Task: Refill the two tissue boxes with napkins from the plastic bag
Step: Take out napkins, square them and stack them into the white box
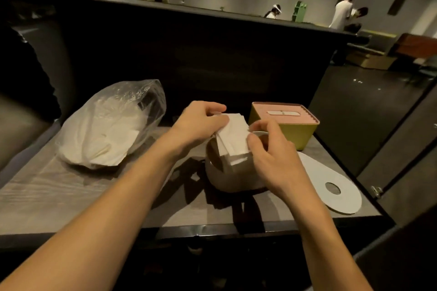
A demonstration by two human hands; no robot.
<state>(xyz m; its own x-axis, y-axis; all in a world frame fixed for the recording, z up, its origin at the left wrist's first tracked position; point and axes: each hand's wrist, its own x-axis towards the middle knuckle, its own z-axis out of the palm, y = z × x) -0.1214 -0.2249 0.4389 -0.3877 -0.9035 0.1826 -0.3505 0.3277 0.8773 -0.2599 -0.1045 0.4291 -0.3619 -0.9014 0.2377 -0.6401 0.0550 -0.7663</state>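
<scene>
Nearest the viewer, the round white tissue box (pixel 233 173) stands open-topped at table centre, and both hands are feeding a stack of napkins (pixel 233 136) into it. The right hand (pixel 272 156), at about 3 o'clock of the box, pinches the stack's near edge with curled fingers; the left hand (pixel 201 123), at about 11 o'clock, grips its far upper end. The stack is white, square-cut and slightly fanned, tilted with its lower end already inside the rim. This looks like the loading step for the first box; the next move probably calls for pressing the stack down level, then fitting the flat white lid (pixel 331 184), which lies on the table at 4 o'clock. Farther off, at 1 o'clock, the yellow box with a pink slotted top (pixel 287 120) sits closed. At 10 o'clock the crumpled clear plastic bag (pixel 113 125) holds more napkins.
</scene>
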